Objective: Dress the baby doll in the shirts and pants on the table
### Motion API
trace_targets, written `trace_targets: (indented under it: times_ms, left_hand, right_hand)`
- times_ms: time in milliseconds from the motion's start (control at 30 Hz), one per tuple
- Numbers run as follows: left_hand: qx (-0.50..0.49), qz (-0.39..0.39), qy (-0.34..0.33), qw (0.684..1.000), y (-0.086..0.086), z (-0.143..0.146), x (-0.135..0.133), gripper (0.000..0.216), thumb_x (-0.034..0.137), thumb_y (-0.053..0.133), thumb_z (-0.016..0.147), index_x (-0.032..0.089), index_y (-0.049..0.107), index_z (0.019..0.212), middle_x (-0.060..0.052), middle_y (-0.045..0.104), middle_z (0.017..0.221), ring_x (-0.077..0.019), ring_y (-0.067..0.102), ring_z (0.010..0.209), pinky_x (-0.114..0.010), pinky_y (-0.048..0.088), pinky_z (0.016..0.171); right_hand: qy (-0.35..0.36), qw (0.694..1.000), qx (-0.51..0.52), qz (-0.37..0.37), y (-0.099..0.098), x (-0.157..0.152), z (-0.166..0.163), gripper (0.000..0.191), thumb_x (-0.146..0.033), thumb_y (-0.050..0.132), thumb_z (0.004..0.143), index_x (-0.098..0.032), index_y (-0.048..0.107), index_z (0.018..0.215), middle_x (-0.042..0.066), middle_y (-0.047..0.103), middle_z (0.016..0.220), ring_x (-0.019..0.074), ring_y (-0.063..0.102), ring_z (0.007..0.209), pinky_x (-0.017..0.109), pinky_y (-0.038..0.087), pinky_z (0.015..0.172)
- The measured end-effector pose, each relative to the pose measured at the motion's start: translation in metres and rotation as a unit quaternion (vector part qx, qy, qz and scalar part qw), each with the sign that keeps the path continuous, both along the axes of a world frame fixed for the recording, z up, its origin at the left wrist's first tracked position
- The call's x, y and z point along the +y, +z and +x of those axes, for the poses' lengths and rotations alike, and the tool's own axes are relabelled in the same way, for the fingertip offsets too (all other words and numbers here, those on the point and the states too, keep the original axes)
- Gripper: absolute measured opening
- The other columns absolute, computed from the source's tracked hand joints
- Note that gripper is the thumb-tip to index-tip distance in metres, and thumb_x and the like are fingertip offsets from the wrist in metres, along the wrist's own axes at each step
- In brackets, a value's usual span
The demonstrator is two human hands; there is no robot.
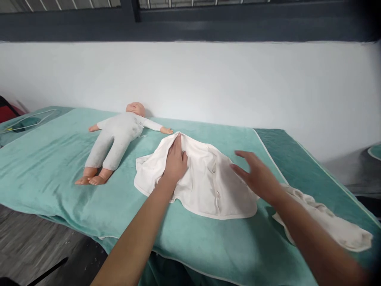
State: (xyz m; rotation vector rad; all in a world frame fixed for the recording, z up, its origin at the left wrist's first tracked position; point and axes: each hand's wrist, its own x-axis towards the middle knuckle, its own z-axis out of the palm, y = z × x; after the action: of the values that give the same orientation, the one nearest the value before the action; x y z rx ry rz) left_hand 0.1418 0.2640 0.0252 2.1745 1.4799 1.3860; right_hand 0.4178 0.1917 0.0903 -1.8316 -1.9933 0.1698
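A small white baby garment with a row of fasteners down one side lies spread and wrinkled on the green cover. My left hand rests on its left part, fingers stretched out towards the top edge and thumb apart. Just beyond the garment's right edge, my right hand hovers with thumb and fingers apart and nothing in it. To the left a baby doll in a white bodysuit lies on its back, one arm reaching almost to the garment.
The green cover drapes over the table's front edge. At the right lies a crumpled white cloth, partly behind my right forearm. A white wall runs along the back. A thin white loop lies at the far left.
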Motion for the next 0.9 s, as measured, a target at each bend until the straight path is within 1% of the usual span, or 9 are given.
trace_targets:
  times_ms: [100,167,267,333,433,567,633,733,900]
  left_hand:
    - [0.008,0.017,0.008,1.0,0.004,0.0,-0.007,0.069,0.018,0.041,0.095,0.013,0.015,0.158,-0.019,0.028,0.164,-0.0282,0.029,0.152,-0.049,0.029,0.125]
    - [0.011,0.026,0.006,1.0,0.004,0.0,-0.008,0.068,0.018,0.041,0.095,0.013,0.015,0.158,-0.019,0.03,0.163,-0.0285,0.03,0.151,-0.05,0.03,0.124]
    - [0.018,0.037,0.0,0.999,0.001,-0.001,-0.007,0.067,0.017,0.039,0.096,0.012,0.015,0.158,-0.02,0.032,0.162,-0.0278,0.031,0.151,-0.05,0.029,0.125]
    - [0.027,0.04,-0.002,0.999,-0.001,0.0,-0.007,0.067,0.016,0.038,0.096,0.012,0.015,0.158,-0.02,0.035,0.16,-0.0271,0.032,0.151,-0.05,0.029,0.125]
    - [0.048,0.044,-0.011,0.998,-0.002,0.001,-0.008,0.064,0.015,0.037,0.096,0.012,0.019,0.157,-0.019,0.041,0.157,-0.0256,0.037,0.148,-0.047,0.035,0.123]
    - [0.088,0.063,-0.014,0.994,0.001,0.004,-0.015,0.063,0.013,0.037,0.095,0.014,0.024,0.156,-0.018,0.047,0.153,-0.0256,0.041,0.146,-0.047,0.038,0.121]
    - [0.106,0.074,-0.01,0.992,0.004,0.005,-0.022,0.064,0.012,0.037,0.095,0.016,0.023,0.157,-0.017,0.048,0.152,-0.026,0.042,0.145,-0.046,0.04,0.119]
    - [0.126,0.111,0.005,0.986,0.013,0.004,-0.039,0.065,0.014,0.038,0.096,0.023,0.023,0.159,-0.013,0.048,0.152,-0.0255,0.044,0.144,-0.043,0.043,0.118]
    - [0.106,0.203,0.079,0.97,0.044,0.002,-0.072,0.072,0.014,0.046,0.095,0.039,0.022,0.158,-0.001,0.041,0.158,-0.0263,0.032,0.151,-0.046,0.031,0.126]
  right_hand:
    - [-0.017,0.989,0.144,-0.016,-0.024,0.05,-0.043,0.062,-0.053,0.055,0.09,-0.017,0.049,0.139,0.015,0.06,0.138,0.0286,0.058,0.126,0.042,0.047,0.103]
    - [-0.012,0.989,0.145,-0.03,-0.033,0.077,-0.057,0.053,-0.048,0.06,0.086,-0.02,0.057,0.131,0.011,0.068,0.128,0.0273,0.064,0.114,0.04,0.05,0.097]
    - [0.005,0.993,0.118,-0.017,-0.026,0.098,-0.058,0.029,-0.035,0.059,0.085,-0.022,0.068,0.11,0.006,0.073,0.113,0.0249,0.066,0.103,0.038,0.049,0.095]
    - [-0.009,0.994,0.107,0.01,-0.015,0.1,-0.05,0.025,-0.033,0.055,0.087,-0.021,0.069,0.103,0.008,0.072,0.11,0.0263,0.064,0.104,0.04,0.047,0.097]
    - [-0.009,0.997,0.032,0.066,0.001,0.087,-0.028,0.028,-0.03,0.05,0.088,-0.018,0.068,0.107,0.012,0.068,0.113,0.0279,0.063,0.103,0.042,0.047,0.094]
    - [0.017,0.99,-0.089,0.105,0.01,0.056,0.007,0.034,-0.023,0.045,0.088,-0.019,0.064,0.116,0.014,0.062,0.121,0.0279,0.063,0.097,0.04,0.05,0.08]
    - [0.01,0.987,-0.08,0.141,0.015,0.039,0.02,0.034,-0.02,0.044,0.086,-0.019,0.064,0.114,0.014,0.064,0.117,0.0292,0.064,0.098,0.041,0.051,0.078]
    - [0.012,0.974,-0.014,0.227,0.025,0.014,0.026,0.039,-0.014,0.045,0.08,-0.02,0.064,0.113,0.01,0.067,0.11,0.0292,0.065,0.102,0.042,0.051,0.085]
    - [-0.056,0.938,0.079,0.332,0.057,-0.028,0.015,0.043,-0.007,0.047,0.075,-0.028,0.068,0.106,0.004,0.071,0.102,0.027,0.067,0.095,0.041,0.052,0.084]
